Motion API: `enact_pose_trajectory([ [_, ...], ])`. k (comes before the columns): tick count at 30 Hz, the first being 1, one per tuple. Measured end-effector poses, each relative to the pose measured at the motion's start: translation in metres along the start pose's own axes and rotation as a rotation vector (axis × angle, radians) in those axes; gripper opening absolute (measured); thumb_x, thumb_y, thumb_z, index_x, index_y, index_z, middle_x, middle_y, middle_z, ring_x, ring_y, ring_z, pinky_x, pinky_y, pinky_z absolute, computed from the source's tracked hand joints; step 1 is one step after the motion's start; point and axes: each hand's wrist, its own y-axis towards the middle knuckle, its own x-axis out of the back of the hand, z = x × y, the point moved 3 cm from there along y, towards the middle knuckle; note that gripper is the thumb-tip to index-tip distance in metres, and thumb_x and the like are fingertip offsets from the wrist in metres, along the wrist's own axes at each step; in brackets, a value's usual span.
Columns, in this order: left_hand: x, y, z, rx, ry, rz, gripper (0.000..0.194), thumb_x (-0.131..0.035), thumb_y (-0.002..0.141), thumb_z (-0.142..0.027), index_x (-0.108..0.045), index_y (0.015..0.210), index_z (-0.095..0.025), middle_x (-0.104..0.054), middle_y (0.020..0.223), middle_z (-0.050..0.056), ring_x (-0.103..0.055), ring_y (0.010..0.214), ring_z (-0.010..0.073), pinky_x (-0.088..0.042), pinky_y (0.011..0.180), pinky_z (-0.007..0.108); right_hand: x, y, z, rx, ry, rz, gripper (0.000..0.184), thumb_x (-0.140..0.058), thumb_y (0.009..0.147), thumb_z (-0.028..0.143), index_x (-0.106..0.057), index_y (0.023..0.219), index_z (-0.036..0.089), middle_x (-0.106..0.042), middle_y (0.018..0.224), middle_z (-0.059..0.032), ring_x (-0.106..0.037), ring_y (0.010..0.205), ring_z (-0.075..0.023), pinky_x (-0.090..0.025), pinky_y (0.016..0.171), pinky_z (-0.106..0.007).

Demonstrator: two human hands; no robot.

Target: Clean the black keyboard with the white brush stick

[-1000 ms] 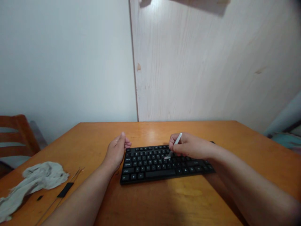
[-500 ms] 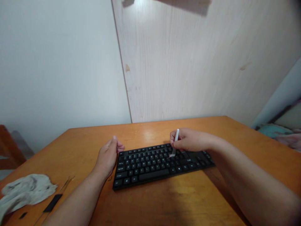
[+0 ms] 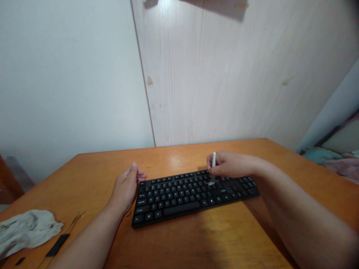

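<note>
A black keyboard (image 3: 179,198) lies slightly slanted on the wooden table. My right hand (image 3: 224,163) is closed around the white handle of a small brush (image 3: 214,160), held nearly upright. Its pale bristles touch the keys right of the keyboard's middle, near the enter key. Against the keyboard's upper left end rests my left hand (image 3: 126,186), thumb up and fingers loosely stretched out, not gripping anything that I can see. The right hand and wrist cover some of the keys at the back right.
A crumpled whitish cloth (image 3: 29,229) lies at the table's left side. Beside it are a black flat piece with thin wires or sticks (image 3: 57,245) and a small black scrap (image 3: 20,261). A wall (image 3: 196,74) stands behind the table (image 3: 168,244); fabric (image 3: 339,160) shows at far right.
My right hand has moved the brush a little to the right across the keys. The left hand stays at the keyboard's left end. The view has shifted slightly.
</note>
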Motion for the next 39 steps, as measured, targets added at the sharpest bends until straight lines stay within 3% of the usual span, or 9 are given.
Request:
enact_pose_trajectory([
  [9,0.000,0.001,0.003,0.001,0.017,-0.002,0.059,-0.047,0.084,-0.074,-0.062,0.077,-0.016,-0.069,0.075,0.007,-0.064,0.070,0.0214,-0.049,0.068,0.032,0.008,-0.004,-0.006,0.003,0.043,-0.075,0.010,-0.056,0.076,0.022,-0.057,0.066,0.021,-0.069,0.064,-0.0037,-0.057,0.057,-0.0179,-0.038,0.055,-0.030],
  [16,0.000,-0.002,-0.001,0.003,0.016,-0.007,0.060,-0.048,0.082,-0.075,-0.062,0.076,-0.017,-0.069,0.074,0.007,-0.065,0.069,0.0215,-0.049,0.067,0.032,0.003,-0.003,0.003,0.038,0.070,0.036,0.008,-0.053,0.079,0.021,-0.055,0.072,0.021,-0.069,0.066,-0.0036,-0.060,0.062,-0.0179,-0.039,0.058,-0.028],
  [23,0.001,0.002,0.005,-0.008,0.011,0.002,0.058,-0.048,0.083,-0.074,-0.062,0.077,-0.017,-0.070,0.075,0.007,-0.065,0.070,0.0215,-0.050,0.067,0.032,0.011,-0.004,-0.009,-0.010,-0.022,-0.033,0.011,-0.053,0.079,0.020,-0.052,0.068,0.020,-0.067,0.066,-0.0033,-0.058,0.061,-0.0168,-0.038,0.056,-0.027],
  [27,0.001,0.002,0.005,-0.004,0.002,-0.001,0.059,-0.048,0.083,-0.074,-0.062,0.077,-0.017,-0.070,0.074,0.007,-0.065,0.068,0.0209,-0.049,0.067,0.032,0.006,-0.004,-0.004,0.024,0.039,0.048,0.015,-0.051,0.083,0.024,-0.053,0.070,0.020,-0.070,0.068,-0.0040,-0.058,0.061,-0.0162,-0.040,0.058,-0.027],
  [33,-0.001,-0.002,0.000,-0.009,0.017,0.008,0.059,-0.048,0.083,-0.074,-0.062,0.077,-0.017,-0.070,0.073,0.006,-0.064,0.068,0.0208,-0.049,0.068,0.032,0.012,-0.004,-0.011,-0.046,-0.060,-0.080,0.017,-0.055,0.080,0.023,-0.054,0.063,0.021,-0.067,0.065,-0.0037,-0.056,0.060,-0.0178,-0.037,0.056,-0.030],
  [39,-0.002,-0.005,-0.007,-0.004,0.000,-0.007,0.060,-0.049,0.080,-0.076,-0.061,0.074,-0.018,-0.069,0.071,0.006,-0.064,0.066,0.0211,-0.049,0.066,0.032,0.006,-0.003,-0.011,-0.006,0.080,0.013,0.020,-0.059,0.080,0.031,-0.057,0.064,0.021,-0.068,0.063,-0.0038,-0.056,0.059,-0.0179,-0.039,0.057,-0.030],
])
